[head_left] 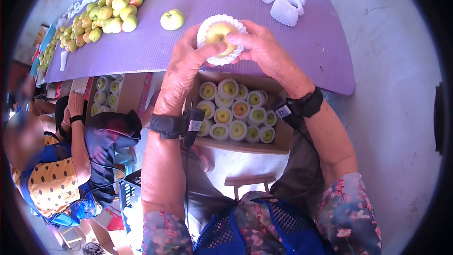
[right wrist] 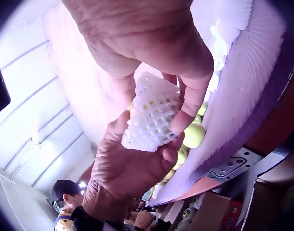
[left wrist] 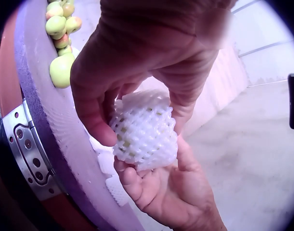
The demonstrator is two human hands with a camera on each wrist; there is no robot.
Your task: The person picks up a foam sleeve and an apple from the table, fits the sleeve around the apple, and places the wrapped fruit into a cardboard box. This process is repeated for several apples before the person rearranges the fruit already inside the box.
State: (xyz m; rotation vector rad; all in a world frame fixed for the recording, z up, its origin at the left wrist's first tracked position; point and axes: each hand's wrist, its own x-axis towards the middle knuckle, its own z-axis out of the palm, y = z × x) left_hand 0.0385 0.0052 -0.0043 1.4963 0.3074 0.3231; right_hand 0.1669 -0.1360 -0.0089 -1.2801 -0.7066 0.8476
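Both hands — the left hand and the right hand — grip one apple in a white foam net, fingers curved round its sides and thumbs over its bare top. They hold it above the near edge of the purple-covered desk. A single apple lies on the desk just beyond the left hand, near a heap of apples, while a carton of netted apples stands below the hands

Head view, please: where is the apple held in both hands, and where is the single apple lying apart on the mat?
Held apple [head_left: 217,29]: head view, bare upper skin.
Single apple [head_left: 172,20]: head view, middle of its skin.
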